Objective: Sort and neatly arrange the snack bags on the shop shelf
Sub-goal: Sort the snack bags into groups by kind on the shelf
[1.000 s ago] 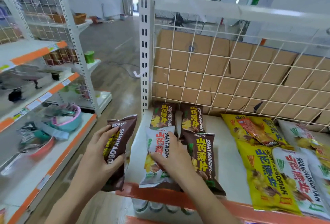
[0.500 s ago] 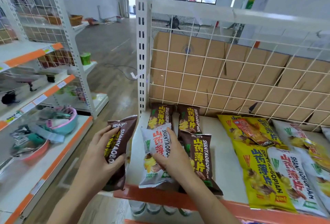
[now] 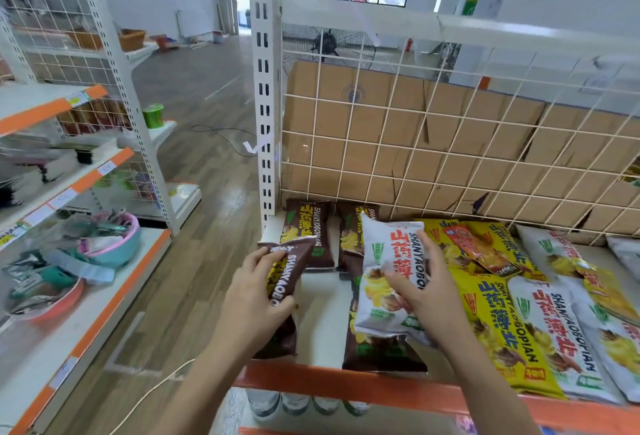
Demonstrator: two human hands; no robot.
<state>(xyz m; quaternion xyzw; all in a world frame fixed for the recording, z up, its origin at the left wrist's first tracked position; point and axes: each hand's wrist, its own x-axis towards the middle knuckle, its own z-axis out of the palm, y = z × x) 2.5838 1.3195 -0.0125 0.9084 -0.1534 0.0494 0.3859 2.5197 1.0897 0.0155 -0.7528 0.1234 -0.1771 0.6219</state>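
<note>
Left hand [image 3: 252, 299] grips a brown bag [image 3: 292, 258] at the shelf's [image 3: 346, 382] front-left corner; right hand [image 3: 426, 296] pinches a white bag [image 3: 384, 261] above its left end
Loose fingers could likely drop the brown bag off the left edge; the white bag may slide askew

Glossy plastic snack bags [image 3: 391, 282]; matt painted metal shelf [image 3: 322, 313]; cardboard backing [image 3: 450, 143]; wire grid [image 3: 433, 115].

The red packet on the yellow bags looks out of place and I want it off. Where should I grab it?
Probably pinch the red packet across its narrow width from above: it lies flat and slanted atop the yellow bags, nothing covering it.
</note>
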